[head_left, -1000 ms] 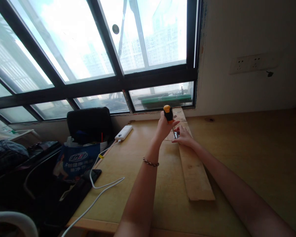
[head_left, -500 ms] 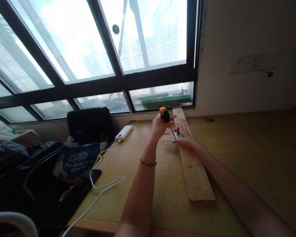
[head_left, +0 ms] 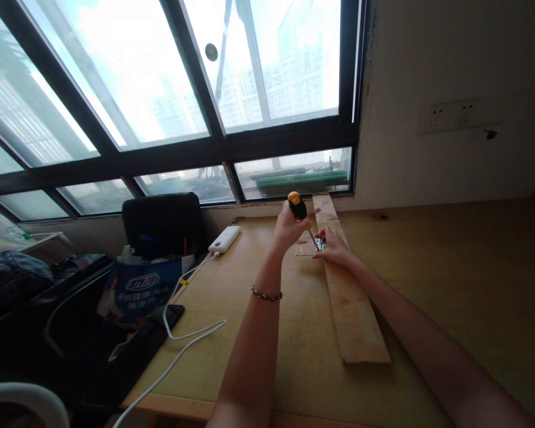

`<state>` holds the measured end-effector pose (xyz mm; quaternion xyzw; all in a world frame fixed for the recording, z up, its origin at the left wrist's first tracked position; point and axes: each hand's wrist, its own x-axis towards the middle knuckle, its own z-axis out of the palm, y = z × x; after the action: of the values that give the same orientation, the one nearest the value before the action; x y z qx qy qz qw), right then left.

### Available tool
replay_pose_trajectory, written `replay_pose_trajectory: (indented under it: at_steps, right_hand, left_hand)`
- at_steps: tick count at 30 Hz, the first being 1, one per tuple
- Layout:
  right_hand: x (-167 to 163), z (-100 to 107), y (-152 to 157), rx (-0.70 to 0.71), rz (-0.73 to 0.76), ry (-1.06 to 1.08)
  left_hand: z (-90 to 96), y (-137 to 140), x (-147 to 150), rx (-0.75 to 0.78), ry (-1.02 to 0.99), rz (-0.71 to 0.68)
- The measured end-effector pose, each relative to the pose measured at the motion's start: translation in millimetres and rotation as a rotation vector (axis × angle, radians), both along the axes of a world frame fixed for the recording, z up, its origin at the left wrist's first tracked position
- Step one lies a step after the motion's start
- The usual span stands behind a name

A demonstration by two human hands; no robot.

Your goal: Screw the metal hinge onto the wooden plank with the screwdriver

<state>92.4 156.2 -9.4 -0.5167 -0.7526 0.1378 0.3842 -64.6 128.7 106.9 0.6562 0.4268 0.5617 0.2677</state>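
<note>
My left hand (head_left: 288,228) is wrapped round the black and yellow handle of a screwdriver (head_left: 298,205). Its shaft slants down to the right, with the tip at a small silvery metal plate (head_left: 320,244) that shows holes. From the right side, the fingers of my right hand (head_left: 334,246) close about this plate and press it down, covering part of it. Beneath that hand lies a long wooden board (head_left: 354,315), flat on the table. A shorter piece of wood (head_left: 302,246) juts out from the board's left side, near the screwdriver tip.
The board's far end reaches the window wall. On the wooden table (head_left: 446,267), a white power bank (head_left: 224,239) lies at the left edge, its white cable (head_left: 191,342) trailing towards me. Left of the table are a black chair (head_left: 163,223) and a blue bag (head_left: 140,291).
Both hands keep their places at the plate, and the screwdriver tip stays there. Only a very slight shift of the whole view shows.
</note>
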Motion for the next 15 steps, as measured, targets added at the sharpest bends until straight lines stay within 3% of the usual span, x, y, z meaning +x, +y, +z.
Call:
replay_pose_trajectory:
  at_steps: [6,15]
  right_hand:
    - [0,2,-1,-0.008,-0.012,0.001]
    - [-2,5,-4,-0.03,-0.045,-0.001]
  left_hand:
    - [2.5,-3,0,-0.022,0.051,-0.091]
    - [27.4,-40,-8,-0.246,0.076,-0.494]
